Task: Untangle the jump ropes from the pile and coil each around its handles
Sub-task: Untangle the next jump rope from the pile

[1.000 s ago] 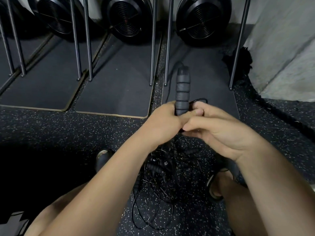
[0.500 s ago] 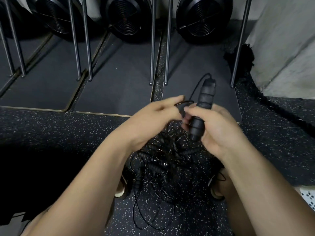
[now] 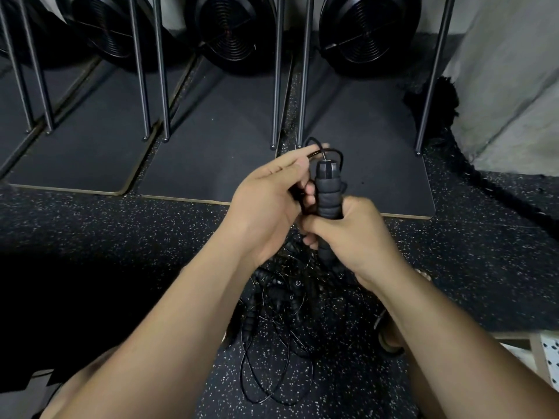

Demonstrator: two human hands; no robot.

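In the head view, the right hand (image 3: 360,237) is clenched round the lower half of a black foam jump-rope handle (image 3: 328,192). The handle now stands nearly upright with its capped end on top, whereas half a second ago it leaned away to the right. The grip sits lower on the handle than it did then, so more of the ribbed foam shows above the fist. The left hand (image 3: 266,204) has closed in against the handle's left side. Its lower fingers are curled beside the foam, and its forefinger and thumb reach forward to hold the thin black cord (image 3: 332,150), which loops up out of the cap. Earlier that loop lay between the two hands, level with the knuckles; now it arches above the cap, over the edge of the dark mat (image 3: 211,152). Both hands are held a little farther forward than before. Beneath the wrists, the pile (image 3: 281,294) of other handles and thin cords lies on the speckled floor (image 3: 121,237) much as it did, its loops trailing toward the camera. A sandalled foot (image 3: 390,343) shows just right of the pile, and a thick black rope (image 3: 490,186) lies along the floor far to the right.
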